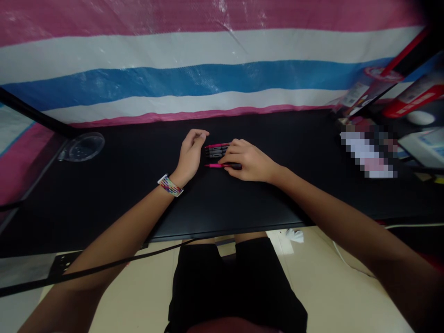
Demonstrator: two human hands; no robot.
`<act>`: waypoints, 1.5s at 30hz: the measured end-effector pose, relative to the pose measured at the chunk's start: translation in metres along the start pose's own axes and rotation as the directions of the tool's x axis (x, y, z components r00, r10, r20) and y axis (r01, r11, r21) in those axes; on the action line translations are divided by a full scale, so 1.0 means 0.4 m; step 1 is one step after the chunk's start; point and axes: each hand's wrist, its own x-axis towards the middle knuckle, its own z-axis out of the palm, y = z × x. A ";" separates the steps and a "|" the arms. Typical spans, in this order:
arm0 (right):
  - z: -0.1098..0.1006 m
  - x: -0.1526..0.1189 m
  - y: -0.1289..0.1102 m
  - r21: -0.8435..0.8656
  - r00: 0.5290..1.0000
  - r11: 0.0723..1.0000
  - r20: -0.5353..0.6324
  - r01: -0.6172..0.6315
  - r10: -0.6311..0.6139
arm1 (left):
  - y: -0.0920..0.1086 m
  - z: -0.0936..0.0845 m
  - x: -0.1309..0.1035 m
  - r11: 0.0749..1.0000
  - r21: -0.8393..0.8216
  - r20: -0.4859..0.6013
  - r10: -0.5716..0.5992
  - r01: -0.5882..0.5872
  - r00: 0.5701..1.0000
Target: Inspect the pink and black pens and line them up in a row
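Note:
Near the middle of the black table (138, 203), several pens (215, 151) lie side by side in a close row, grey and black with a pink one at the far edge. My right hand (248, 161) covers their right ends and pinches a bright pink pen (213, 165) on the near side of the row, a small gap from the others. Beside the pens' left ends rests my left hand (190, 155), loosely bent, fingers pointing right, holding nothing. A colourful patterned band (170, 185) is on my left wrist.
A round clear plastic lid or dish (85, 147) lies at the left. At the right back stand a clear tub (371, 90) and a red bottle-like container (412, 101), near a white rounded object (420, 117). A striped sheet (208, 78) hangs behind the table; a dark strap (138, 255) crosses below.

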 end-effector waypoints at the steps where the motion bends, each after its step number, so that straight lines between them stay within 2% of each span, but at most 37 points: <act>1: -0.001 -0.001 0.001 0.023 1.000 1.000 0.000 -0.007 0.007 | 0.009 -0.001 -0.003 1.000 0.014 0.019 0.020 -0.021 1.000; 5: -0.009 -0.001 0.009 0.172 0.988 0.983 -0.123 -0.067 0.089 | 0.065 -0.013 -0.019 0.963 0.151 0.130 0.206 -0.225 0.970; 7: -0.016 0.001 0.015 0.246 0.963 0.960 -0.200 -0.130 0.182 | 0.090 -0.018 -0.024 0.925 0.219 0.238 0.258 -0.311 0.936; 9: -0.023 0.005 0.021 0.333 0.925 0.919 -0.239 -0.208 0.296 | 0.105 -0.020 -0.026 0.903 0.248 0.285 0.278 -0.350 0.918; 11: -0.029 0.009 0.027 0.458 0.881 0.845 -0.232 -0.276 0.413 | 0.109 -0.019 -0.025 0.907 0.248 0.257 0.276 -0.340 0.926; 14: -0.037 0.014 0.037 0.654 0.813 0.680 -0.167 -0.332 0.558 | 0.099 -0.018 -0.021 0.925 0.218 0.176 0.278 -0.312 0.944; 19: -0.048 0.019 0.053 0.874 0.735 0.400 -0.078 -0.274 0.674 | 0.077 -0.026 -0.009 0.941 0.214 0.065 0.255 -0.263 0.965; 22: -0.051 0.021 0.058 0.920 0.702 0.310 -0.055 -0.242 0.710 | 0.069 -0.033 -0.003 0.942 0.214 0.049 0.256 -0.261 0.965; 30: -0.049 0.018 0.069 0.923 0.665 0.255 0.002 -0.289 0.747 | 0.065 -0.031 -0.003 0.942 0.209 0.078 0.250 -0.261 0.965; 34: -0.048 0.022 0.062 0.923 0.670 0.280 -0.032 -0.265 0.741 | 0.060 -0.028 -0.004 0.958 0.203 0.093 0.186 -0.201 0.978; 38: -0.042 0.024 0.053 0.914 0.682 0.312 -0.056 -0.258 0.729 | 0.054 -0.030 0.001 0.970 0.194 0.057 0.136 -0.144 0.989; 45: -0.035 0.017 0.070 0.912 0.645 0.310 -0.071 -0.266 0.761 | 0.051 -0.033 0.013 0.986 0.090 0.094 0.134 -0.143 0.986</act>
